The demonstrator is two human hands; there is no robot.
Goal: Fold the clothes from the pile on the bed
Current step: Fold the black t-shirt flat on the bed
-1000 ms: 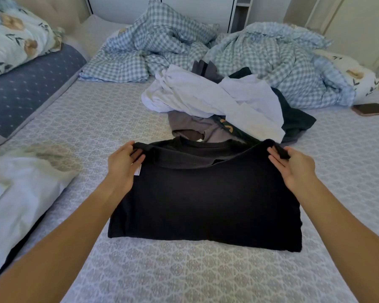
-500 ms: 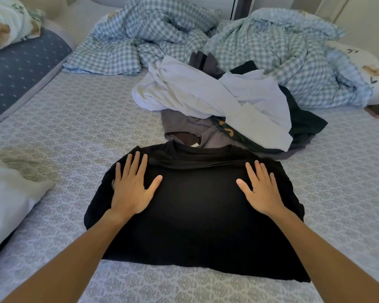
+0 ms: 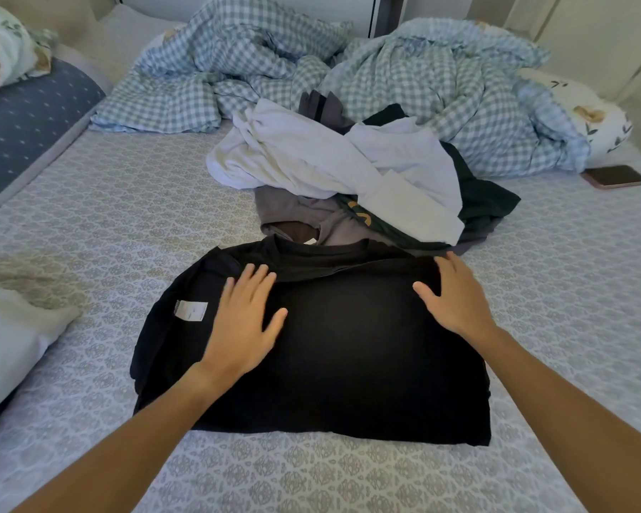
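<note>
Black shirt, folded, lies on the near middle of the bed, a white label showing on its left edge. Left hand and right hand rest flat on it, fingers straight and spread, gripping nothing. At far left sit a white pillow and a blue dotted cushion. Just beyond the shirt's collar the unfolded pile touches it, white cloth topmost. Behind, a checked duvet is bunched; a phone lies at right beside it.

Soft daylight, dim corners, wide-angle edge distortion.
</note>
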